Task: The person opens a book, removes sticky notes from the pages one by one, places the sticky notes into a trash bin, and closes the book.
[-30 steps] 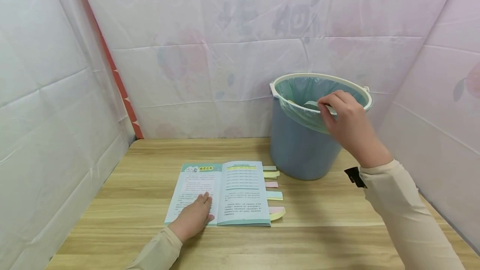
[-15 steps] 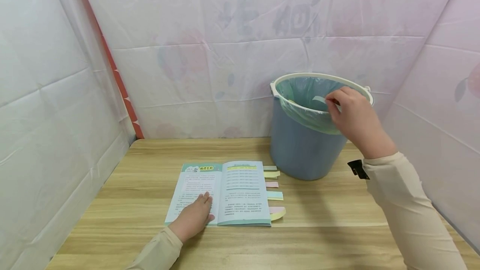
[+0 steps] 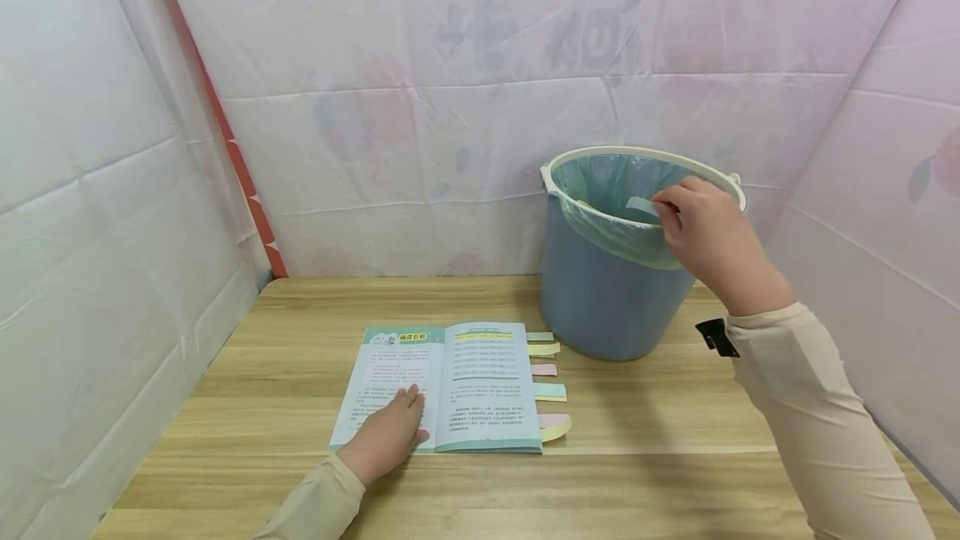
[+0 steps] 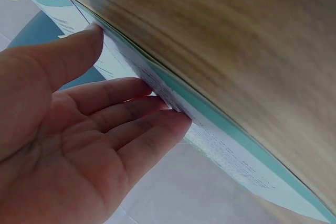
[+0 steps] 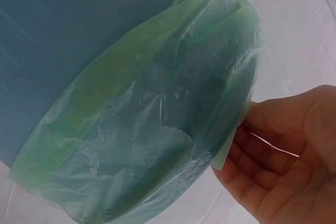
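Note:
An open booklet (image 3: 487, 390) lies on the table, its two printed pages facing up. My left hand (image 3: 390, 432) rests on its left page with the fingers extended; in the left wrist view the fingertips (image 4: 181, 119) touch the paper. Over the near right rim of a blue bucket (image 3: 607, 307), my right hand (image 3: 708, 236) pinches a pale green paper strip (image 3: 640, 205) between thumb and fingers. The right wrist view has the strip (image 5: 224, 151) sticking out of the pinch, beside the green bag lining the bucket. The bucket's bottom is hidden.
Several coloured sticky tabs (image 3: 549, 391) poke out from the booklet's right edge. A green plastic liner (image 3: 615, 232) folds over the bucket rim. The wooden table (image 3: 300, 315) is bounded by white patterned sheets (image 3: 487, 173) at the back and sides.
My right hand has shifted slightly to the right over the bucket, and the strip's free end now points a little lower. The left hand and booklet have stayed put.

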